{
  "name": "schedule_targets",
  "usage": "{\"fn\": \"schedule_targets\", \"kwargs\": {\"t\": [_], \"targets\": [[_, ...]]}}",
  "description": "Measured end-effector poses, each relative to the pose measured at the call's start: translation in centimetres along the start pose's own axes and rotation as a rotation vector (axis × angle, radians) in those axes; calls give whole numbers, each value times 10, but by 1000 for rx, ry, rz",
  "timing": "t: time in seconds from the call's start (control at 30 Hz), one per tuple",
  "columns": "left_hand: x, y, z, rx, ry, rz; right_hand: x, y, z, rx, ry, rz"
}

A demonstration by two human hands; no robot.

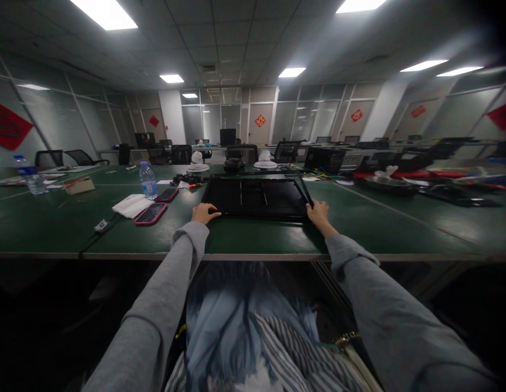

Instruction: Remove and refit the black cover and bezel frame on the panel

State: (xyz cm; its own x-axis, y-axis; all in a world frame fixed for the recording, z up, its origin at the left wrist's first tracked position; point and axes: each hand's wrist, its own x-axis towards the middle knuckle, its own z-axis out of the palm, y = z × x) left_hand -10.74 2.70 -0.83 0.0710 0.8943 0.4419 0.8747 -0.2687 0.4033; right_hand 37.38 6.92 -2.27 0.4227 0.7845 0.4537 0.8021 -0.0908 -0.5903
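Observation:
A wide black rectangular panel (253, 200), like a shallow monitor housing with raised ribs in its middle, lies on the green tabletop in front of me. My left hand (204, 213) grips its near left corner, the thumb stretched along the front edge. At the near right corner, my right hand (318, 213) is closed on a thin black frame strip (305, 190) that runs along the panel's right side and seems slightly raised from it. Dark-on-dark edges make it hard to tell whether strip and panel are joined.
Left of the panel are two phones (151, 214), a white cloth or tissue pack (132, 206) and a water bottle (148, 182). Cables (188, 181) and small white fans (265, 160) stand behind. A dark pan-like dish (389, 186) and more dark parts are to the right.

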Motion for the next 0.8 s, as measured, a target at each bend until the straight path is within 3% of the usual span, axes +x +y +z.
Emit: {"fn": "schedule_targets", "kwargs": {"t": [0.13, 0.27, 0.4, 0.53, 0.8], "targets": [[3, -5, 6, -35, 64, 31, 6, 6, 1, -24, -49, -41], [9, -15, 12, -82, 198, -90, 9, 11, 2, 37, -88, -10], [16, -23, 13, -194, 180, -231, 9, 13, 2, 78, -49, 11], [19, -28, 13, -296, 153, -253, 6, 14, 0, 92, -43, -14], [16, -40, 12, -307, 294, -392, -1, 8, -2, 114, -102, -80]]}}
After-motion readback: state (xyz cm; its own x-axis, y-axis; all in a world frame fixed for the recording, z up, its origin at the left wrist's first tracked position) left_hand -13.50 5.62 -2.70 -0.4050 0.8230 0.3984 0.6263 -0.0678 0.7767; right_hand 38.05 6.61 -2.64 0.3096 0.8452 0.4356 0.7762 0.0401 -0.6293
